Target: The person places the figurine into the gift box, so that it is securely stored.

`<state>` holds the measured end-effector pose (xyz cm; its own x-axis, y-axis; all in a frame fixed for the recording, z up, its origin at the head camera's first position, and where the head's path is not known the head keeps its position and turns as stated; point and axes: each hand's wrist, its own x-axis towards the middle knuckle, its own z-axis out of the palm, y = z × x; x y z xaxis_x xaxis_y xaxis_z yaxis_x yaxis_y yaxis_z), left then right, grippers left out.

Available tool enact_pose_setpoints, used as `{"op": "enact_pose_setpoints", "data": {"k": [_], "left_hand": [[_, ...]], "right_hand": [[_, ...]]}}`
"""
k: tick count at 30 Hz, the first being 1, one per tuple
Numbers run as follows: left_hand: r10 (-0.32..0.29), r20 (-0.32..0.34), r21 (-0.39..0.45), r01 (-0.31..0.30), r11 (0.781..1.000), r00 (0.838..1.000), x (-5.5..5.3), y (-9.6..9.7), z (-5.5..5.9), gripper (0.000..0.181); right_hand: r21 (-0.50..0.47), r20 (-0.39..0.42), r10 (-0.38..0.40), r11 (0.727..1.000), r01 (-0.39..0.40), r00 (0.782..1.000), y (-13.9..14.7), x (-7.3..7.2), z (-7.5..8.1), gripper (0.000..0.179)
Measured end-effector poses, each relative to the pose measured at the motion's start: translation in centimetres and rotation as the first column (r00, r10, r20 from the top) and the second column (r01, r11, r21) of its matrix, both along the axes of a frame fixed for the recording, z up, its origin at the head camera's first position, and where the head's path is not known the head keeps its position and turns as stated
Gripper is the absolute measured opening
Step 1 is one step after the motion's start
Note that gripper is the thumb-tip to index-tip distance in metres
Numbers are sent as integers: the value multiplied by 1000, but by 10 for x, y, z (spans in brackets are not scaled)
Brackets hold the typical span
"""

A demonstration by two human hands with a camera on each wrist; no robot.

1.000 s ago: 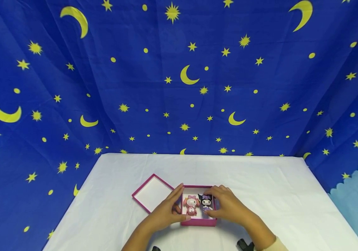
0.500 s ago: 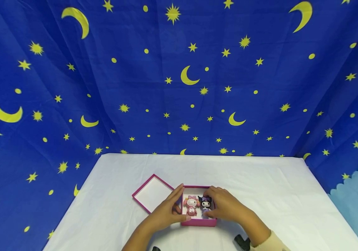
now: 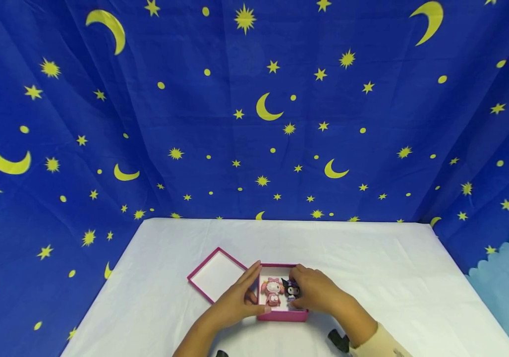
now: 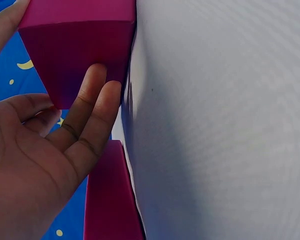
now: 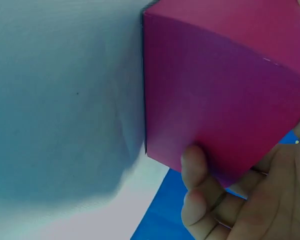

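Observation:
An open magenta box (image 3: 282,316) with a white inside stands on the white-covered table. In it, on the left, lies a pink figurine (image 3: 273,291) with a bow. To its right a black-and-purple figurine (image 3: 292,290) is partly covered by my right hand (image 3: 318,291), whose thumb and forefinger pinch it over the right rim. In the right wrist view other fingers (image 5: 193,167) of this hand touch the box's outer wall. My left hand (image 3: 236,303) grips the left side of the box, thumb at the front corner and forefinger toward the back corner.
A magenta-rimmed lid (image 3: 218,275) with a white inside lies turned at an angle left of the box, partly behind my left hand. A blue curtain (image 3: 254,139) with yellow moons and stars encloses the table (image 3: 370,258). Black wrist gear (image 3: 339,341) shows by the right sleeve.
My right hand and forearm have shifted slightly left and inward over the box, covering more of the black-and-purple figurine, which has turned a little. The left hand, box and lid stay put.

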<state>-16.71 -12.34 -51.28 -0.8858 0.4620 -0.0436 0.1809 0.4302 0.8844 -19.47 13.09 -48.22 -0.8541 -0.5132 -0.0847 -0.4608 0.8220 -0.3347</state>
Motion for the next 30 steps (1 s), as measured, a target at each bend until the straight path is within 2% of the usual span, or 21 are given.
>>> {"op": "enact_pose_setpoints", "data": {"k": [5, 10, 19, 24, 30], "left_hand": [[0, -9, -7, 0, 1000, 1000, 0, 1, -1, 100], [8, -18, -17, -9, 1000, 1000, 0, 1, -2, 102], [18, -43, -43, -20, 999, 999, 1, 0, 0, 101], [22, -62, -49, -25, 999, 998, 1, -1, 0, 100], [39, -90, -41, -43, 998, 995, 2, -5, 4, 91]], "right_hand": [[7, 5, -15, 1000, 15, 1000, 0, 1, 0, 57], [-2, -37, -10, 1000, 10, 999, 3, 3, -1, 66], [-119, -68, -11, 993, 2, 998, 16, 6, -9, 71], [-221, -48, -4, 975, -7, 999, 25, 12, -15, 71], [-273, -84, 0, 962, -24, 996, 34, 19, -20, 73]]}}
